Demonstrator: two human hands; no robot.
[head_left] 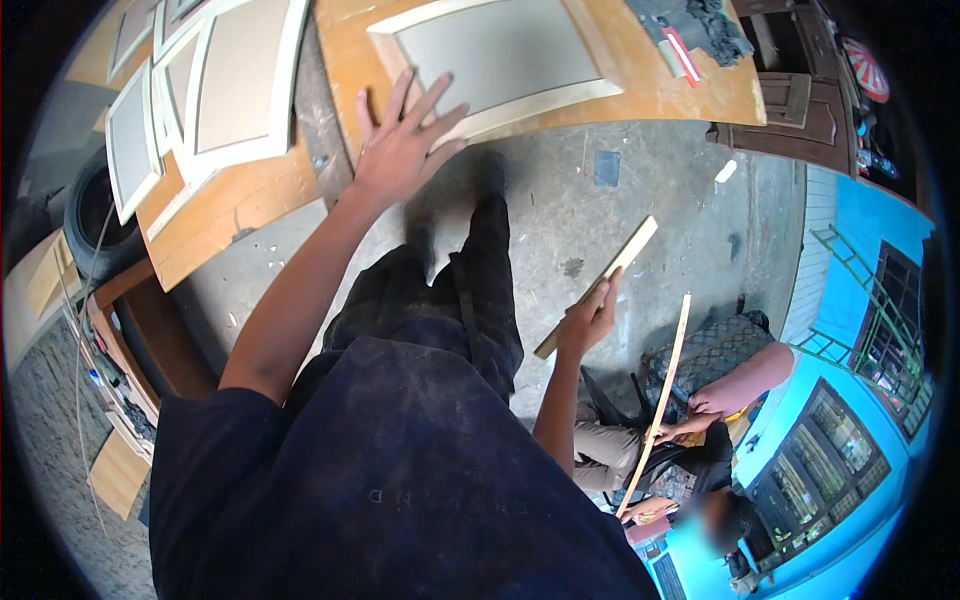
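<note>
My left hand (400,150) lies with its fingers spread over the near left edge of a framed panel (500,55), which has a pale wooden border and a grey middle. The panel rests flat on an orange-brown wooden work surface (700,105). My right hand (588,318) is off to the right, away from the panel and above the floor. Its fingers are closed round a short, flat wooden strip (632,242), which sticks out at both ends of the grip.
More framed panels (240,80) lie stacked at the left, near a tyre (90,215). At the right end of the surface is a red and white strip (681,55). A seated person (745,385) at the lower right holds a long thin wooden strip (665,395).
</note>
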